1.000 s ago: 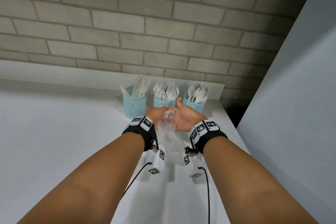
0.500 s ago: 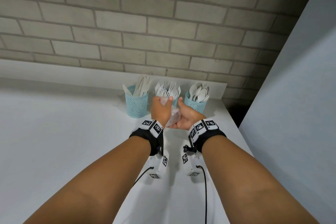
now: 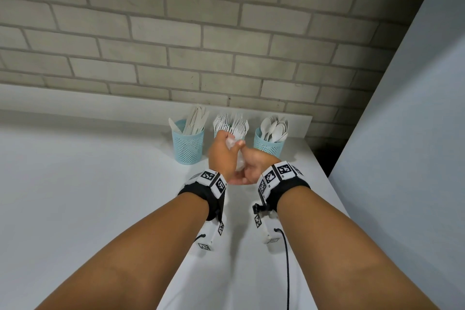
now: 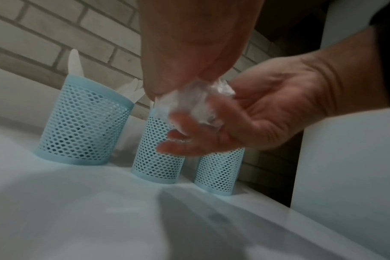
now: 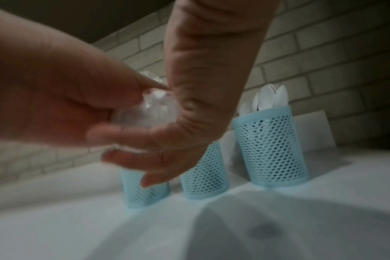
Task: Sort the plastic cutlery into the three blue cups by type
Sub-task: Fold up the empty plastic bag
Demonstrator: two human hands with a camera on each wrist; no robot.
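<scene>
Three blue mesh cups stand by the brick wall: the knife cup [image 3: 187, 146], the fork cup [image 4: 158, 158] half hidden behind my hands, with its forks [image 3: 231, 123] showing above them, and the spoon cup [image 3: 268, 146]. All the white cutlery I can see is in the cups. Between my hands is a crumpled clear plastic wrapper [image 4: 189, 103]. My left hand [image 3: 221, 156] pinches it from above. My right hand [image 3: 254, 166] lies palm up under it, its fingers [image 4: 180, 137] stretched out loosely.
The white counter [image 3: 100, 196] runs left and toward me. Its right edge meets a grey wall panel [image 3: 402, 158], with a dark gap behind the spoon cup. A low white ledge runs along the foot of the brick wall.
Both hands have risen and closed in toward the fork cup. The wrapper has been bunched smaller, with the left hand now turned over on top of it.
</scene>
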